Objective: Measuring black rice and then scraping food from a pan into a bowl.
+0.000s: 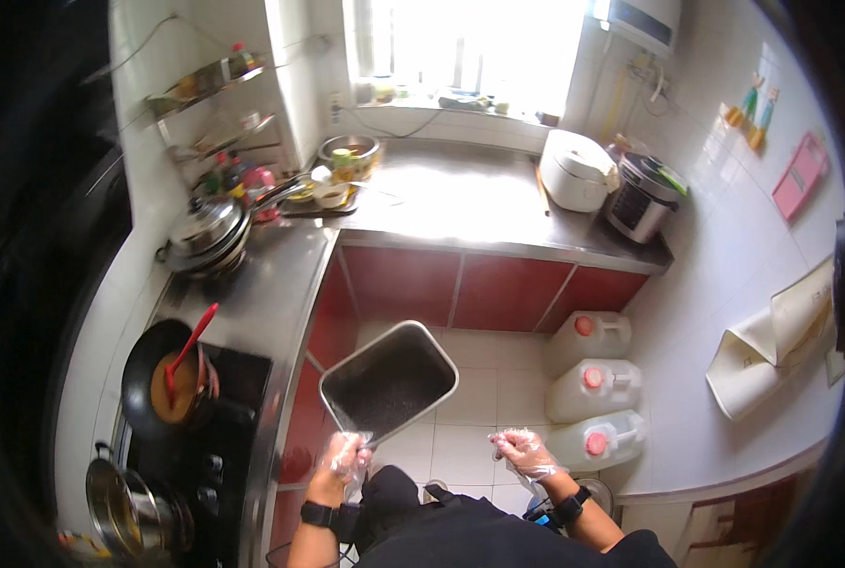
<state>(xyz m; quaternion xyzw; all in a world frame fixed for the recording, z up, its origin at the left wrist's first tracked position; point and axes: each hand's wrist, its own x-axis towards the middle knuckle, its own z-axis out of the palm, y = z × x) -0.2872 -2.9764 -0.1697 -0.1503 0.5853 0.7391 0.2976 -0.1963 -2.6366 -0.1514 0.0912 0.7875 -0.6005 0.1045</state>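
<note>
My left hand (344, 454), in a clear plastic glove, grips the near corner of a deep rectangular container (390, 380) with a dark inside and a pale rim. The container is tilted in front of me, above the tiled floor. Its inside shows no clear contents. My right hand (525, 454) wears a clear glove too. Its fingers are curled in, and I see nothing held in them. It hovers close to several translucent plastic jugs (593, 440) with red caps.
On the left, a wok (138, 376) with brown liquid and a red utensil (198, 334) stands at the black stove (241, 405). A steel pot (120, 508) is nearer me. A steel counter (451, 177) bears a white rice cooker (575, 170) and a pressure cooker (642, 195).
</note>
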